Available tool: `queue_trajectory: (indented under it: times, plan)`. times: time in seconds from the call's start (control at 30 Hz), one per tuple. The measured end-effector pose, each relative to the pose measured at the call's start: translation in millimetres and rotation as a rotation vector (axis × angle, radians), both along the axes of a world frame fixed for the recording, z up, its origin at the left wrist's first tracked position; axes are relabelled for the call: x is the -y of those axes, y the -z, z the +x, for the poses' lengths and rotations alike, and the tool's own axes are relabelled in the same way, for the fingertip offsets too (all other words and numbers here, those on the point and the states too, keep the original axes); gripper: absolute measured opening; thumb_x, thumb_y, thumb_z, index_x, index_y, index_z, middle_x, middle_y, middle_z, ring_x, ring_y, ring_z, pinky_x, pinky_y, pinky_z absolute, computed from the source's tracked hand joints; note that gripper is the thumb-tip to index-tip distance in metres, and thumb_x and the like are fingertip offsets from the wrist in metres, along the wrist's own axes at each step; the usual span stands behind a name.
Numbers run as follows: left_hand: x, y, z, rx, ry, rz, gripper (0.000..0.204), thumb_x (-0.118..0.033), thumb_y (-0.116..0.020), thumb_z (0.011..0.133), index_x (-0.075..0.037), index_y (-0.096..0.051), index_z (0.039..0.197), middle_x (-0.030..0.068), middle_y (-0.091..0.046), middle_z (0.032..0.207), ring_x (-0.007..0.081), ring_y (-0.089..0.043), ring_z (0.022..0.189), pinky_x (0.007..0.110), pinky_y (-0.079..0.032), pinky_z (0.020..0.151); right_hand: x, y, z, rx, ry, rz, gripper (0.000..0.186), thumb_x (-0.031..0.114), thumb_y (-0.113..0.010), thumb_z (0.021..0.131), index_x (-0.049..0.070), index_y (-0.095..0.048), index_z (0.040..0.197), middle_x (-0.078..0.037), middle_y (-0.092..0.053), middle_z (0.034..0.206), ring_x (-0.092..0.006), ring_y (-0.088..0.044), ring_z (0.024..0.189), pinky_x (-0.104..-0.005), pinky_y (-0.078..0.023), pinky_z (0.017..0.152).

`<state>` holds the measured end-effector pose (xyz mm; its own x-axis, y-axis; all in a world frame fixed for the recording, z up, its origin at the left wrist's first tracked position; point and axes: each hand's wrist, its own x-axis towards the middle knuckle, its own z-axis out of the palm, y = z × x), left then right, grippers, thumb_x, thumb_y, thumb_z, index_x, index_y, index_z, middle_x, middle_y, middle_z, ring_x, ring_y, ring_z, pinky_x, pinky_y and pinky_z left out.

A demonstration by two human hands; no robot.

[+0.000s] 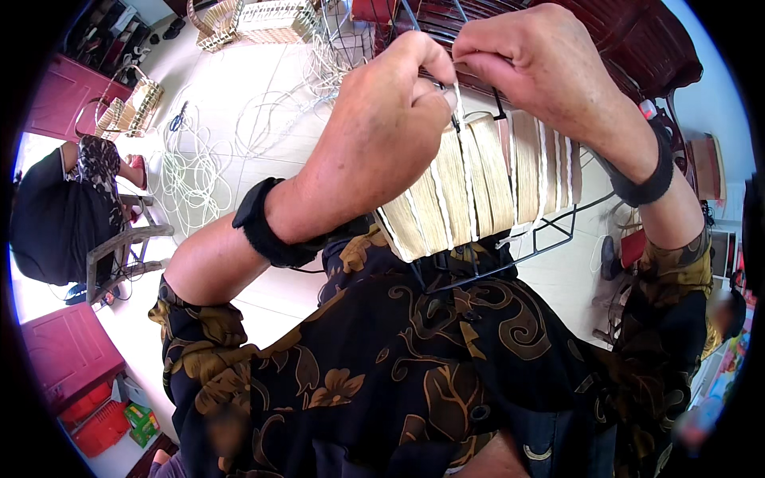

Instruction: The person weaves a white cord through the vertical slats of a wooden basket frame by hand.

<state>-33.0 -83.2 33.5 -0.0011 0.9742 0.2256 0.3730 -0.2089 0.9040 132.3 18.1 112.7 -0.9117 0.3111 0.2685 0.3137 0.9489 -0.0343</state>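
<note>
My left hand (382, 131) is closed at the upper edge of a pale woven panel (492, 191), its fingers bent round a white cord (460, 105) and a dark rod. Just to the right, my right hand (534, 68) pinches the same cord between thumb and forefinger. The panel has vertical cream strands with twisted white cords among them and sits on a black wire frame (550, 247) over my lap. My fingertips partly hide the top of the cord.
Woven baskets (267, 24) stand at the back. Loose white cord (195, 179) lies on the tiled floor. A person in dark clothes (56, 215) sits on a wooden chair at left; another person's shoe and red trouser leg (625, 255) show at right. Dark red furniture (653, 44) is behind.
</note>
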Motion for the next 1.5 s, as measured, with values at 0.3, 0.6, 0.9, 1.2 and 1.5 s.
queue_trajectory:
  times: [0.3, 0.6, 0.9, 1.2, 1.5]
  plan:
    - [-14, 2, -23, 0.502, 0.218, -0.462, 0.014, -0.006, -0.063, 0.091, -0.003, -0.059, 0.105, 0.0081, -0.070, 0.090, 0.0102, -0.067, 0.081, 0.019, -0.052, 0.073, -1, 17, -8, 0.210, 0.211, 0.090, 0.020, 0.028, -0.068, 0.085, 0.011, -0.068, 0.075, -0.011, -0.066, 0.065, -0.0319, -0.067, 0.065, -0.0441, -0.053, 0.060]
    - [-20, 5, -22, 0.528, 0.445, -0.538, 0.021, -0.003, -0.060, 0.090, -0.001, -0.068, 0.110, 0.0048, -0.071, 0.099, 0.0093, -0.067, 0.088, 0.023, -0.053, 0.082, 12, 19, -9, 0.294, 0.332, 0.096, 0.022, 0.032, -0.068, 0.087, 0.013, -0.071, 0.076, -0.011, -0.066, 0.064, -0.0321, -0.068, 0.066, -0.0447, -0.053, 0.060]
    - [-23, -3, -32, -0.066, 0.456, -0.426, 0.018, -0.009, -0.064, 0.094, 0.002, -0.072, 0.107, 0.0054, -0.072, 0.095, 0.0091, -0.066, 0.085, 0.024, -0.053, 0.079, 20, 32, 4, 0.165, 0.240, 0.116, 0.020, 0.026, -0.069, 0.090, 0.007, -0.073, 0.087, -0.012, -0.067, 0.070, -0.0298, -0.065, 0.061, -0.0409, -0.051, 0.059]
    - [-34, 10, -33, -0.313, 0.700, -0.203, 0.020, -0.008, -0.063, 0.099, 0.002, -0.070, 0.115, 0.0036, -0.076, 0.097, 0.0091, -0.068, 0.084, 0.026, -0.055, 0.079, 25, 15, 22, 0.024, 0.111, -0.216, 0.017, 0.013, -0.068, 0.090, 0.005, -0.074, 0.104, -0.015, -0.072, 0.085, -0.0303, -0.071, 0.072, -0.0344, -0.055, 0.066]
    - [-44, 19, -31, -0.175, 0.786, -0.216, 0.023, -0.012, -0.063, 0.099, 0.000, -0.071, 0.117, 0.0047, -0.076, 0.095, 0.0088, -0.068, 0.083, 0.026, -0.055, 0.080, 23, 7, 48, -0.035, 0.233, -0.786, 0.038, 0.006, -0.060, 0.095, 0.006, -0.062, 0.133, 0.005, -0.051, 0.064, -0.0002, -0.049, 0.061, -0.0205, -0.041, 0.058]
